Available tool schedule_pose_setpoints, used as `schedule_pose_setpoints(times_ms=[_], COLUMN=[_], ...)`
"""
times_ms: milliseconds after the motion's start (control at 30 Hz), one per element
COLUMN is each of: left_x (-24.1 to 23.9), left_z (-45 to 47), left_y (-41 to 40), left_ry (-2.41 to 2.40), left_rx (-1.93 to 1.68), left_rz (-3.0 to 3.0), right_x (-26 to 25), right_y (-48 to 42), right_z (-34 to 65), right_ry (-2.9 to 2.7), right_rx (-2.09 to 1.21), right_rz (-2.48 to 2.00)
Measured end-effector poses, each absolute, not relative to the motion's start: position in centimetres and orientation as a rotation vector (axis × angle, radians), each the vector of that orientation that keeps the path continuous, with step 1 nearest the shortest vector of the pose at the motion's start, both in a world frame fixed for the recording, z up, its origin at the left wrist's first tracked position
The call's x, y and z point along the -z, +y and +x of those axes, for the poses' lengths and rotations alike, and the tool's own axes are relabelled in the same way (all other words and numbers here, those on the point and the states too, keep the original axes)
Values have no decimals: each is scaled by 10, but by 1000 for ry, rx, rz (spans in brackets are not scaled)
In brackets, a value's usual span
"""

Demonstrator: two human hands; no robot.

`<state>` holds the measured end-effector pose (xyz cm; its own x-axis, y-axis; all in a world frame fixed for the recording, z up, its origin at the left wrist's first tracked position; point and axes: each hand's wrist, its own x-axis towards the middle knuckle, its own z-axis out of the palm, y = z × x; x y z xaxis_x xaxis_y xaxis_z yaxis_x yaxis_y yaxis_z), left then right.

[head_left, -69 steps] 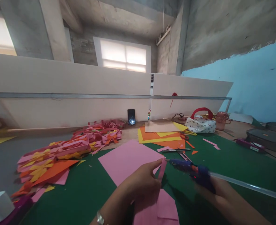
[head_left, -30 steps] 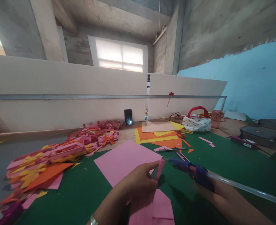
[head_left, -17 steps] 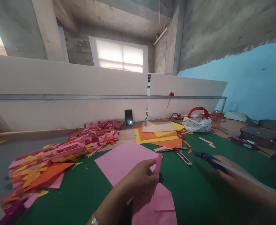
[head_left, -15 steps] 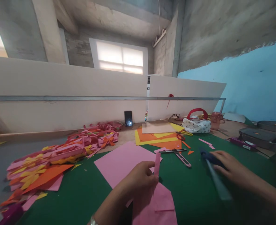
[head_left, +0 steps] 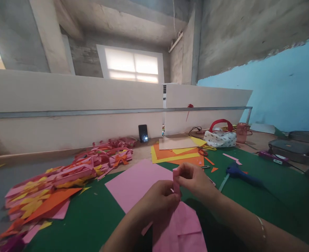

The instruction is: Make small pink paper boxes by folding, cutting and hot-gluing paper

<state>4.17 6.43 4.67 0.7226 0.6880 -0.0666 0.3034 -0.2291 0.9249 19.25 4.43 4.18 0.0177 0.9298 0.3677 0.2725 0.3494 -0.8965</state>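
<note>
My left hand [head_left: 161, 197] is closed on the lower part of a narrow pink paper strip [head_left: 175, 186], which stands upright. The fingertips of my right hand [head_left: 193, 178] pinch the strip's upper end. Below my hands is a folded pink paper piece [head_left: 183, 232], and the strip rises from its top; the join is hidden by my left fingers. To the right, a blue glue gun [head_left: 245, 176] lies on the green mat [head_left: 91, 218] with a translucent glue stick poking out. Beyond my left hand lies a pink paper sheet [head_left: 138, 180].
A heap of pink, orange and yellow paper cut-outs [head_left: 73, 171] covers the left side. Yellow and orange sheets [head_left: 167, 154], scissors [head_left: 209, 148] and scraps lie farther back. A phone [head_left: 143, 133] leans on the white board. A patterned basket [head_left: 220, 139] and pink cup [head_left: 242, 133] stand right.
My right hand has put the glue gun down on the mat and moved left to pinch the strip's top. My left hand keeps its hold.
</note>
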Motion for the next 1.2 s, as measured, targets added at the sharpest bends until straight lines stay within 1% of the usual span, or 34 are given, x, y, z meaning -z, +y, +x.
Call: schedule_pose_setpoints(times_ms=[167,267,367,567,700,967,1200], left_x=[-46,-43,-38,-32,-32,-39,-34], left_z=[39,38,39,41,40,39,38], left_y=[68,70,72,73,71,71,72], left_ry=[715,805,888,835,803,833,828], left_rx=[-484,-496,-472,-420,-343,-337,-346], left_rz=[1696,1737,1834,1862,1825,1895,1893], right_x=[-38,-38,-35,-30,-33,-29,-24], right_y=[35,26,21,20,16,11,13], right_z=[198,197,196,199,199,200,201], right_ry=[-1651,-1740,-1846,-2061,-2123,-2148,-2168], right_rx=[-446,-336,-229,-193,-82,254,348], right_rz=[-1130,-1127,-1024,-767,-745,-689,-652])
